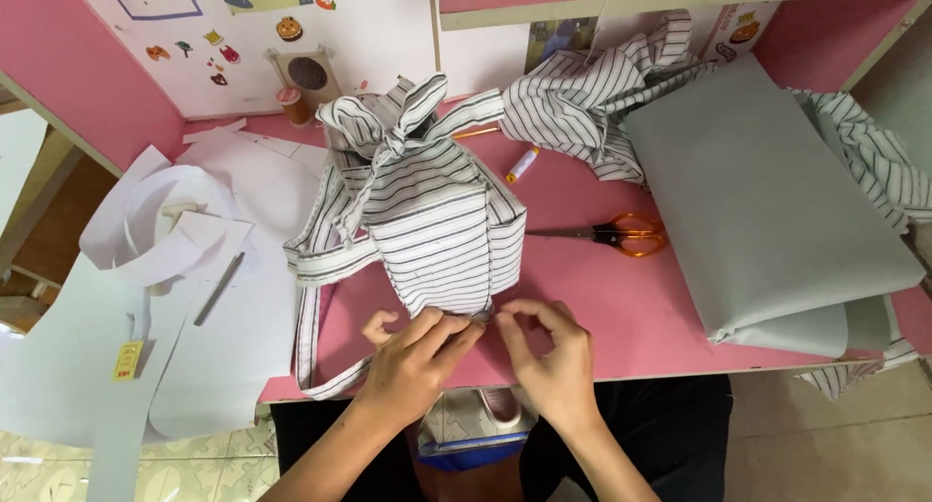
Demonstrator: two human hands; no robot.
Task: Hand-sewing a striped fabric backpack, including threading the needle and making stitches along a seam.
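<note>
A white bag with black stripes [427, 206] stands on the pink table [621, 308], its top tied in a knot and its straps hanging off the left side. My left hand [413, 356] pinches the bag's near bottom edge. My right hand [544, 351] pinches the same edge just to the right, fingertips almost meeting those of my left hand. What sits between the fingers is too small to make out.
Orange-handled scissors [621, 235] lie right of the bag. A folded grey fabric [767, 201] covers the right side, with striped cloth [592, 94] behind it. White paper pattern pieces [184, 259] and a pencil [218, 288] lie at left. A small tube [521, 165] rests behind the bag.
</note>
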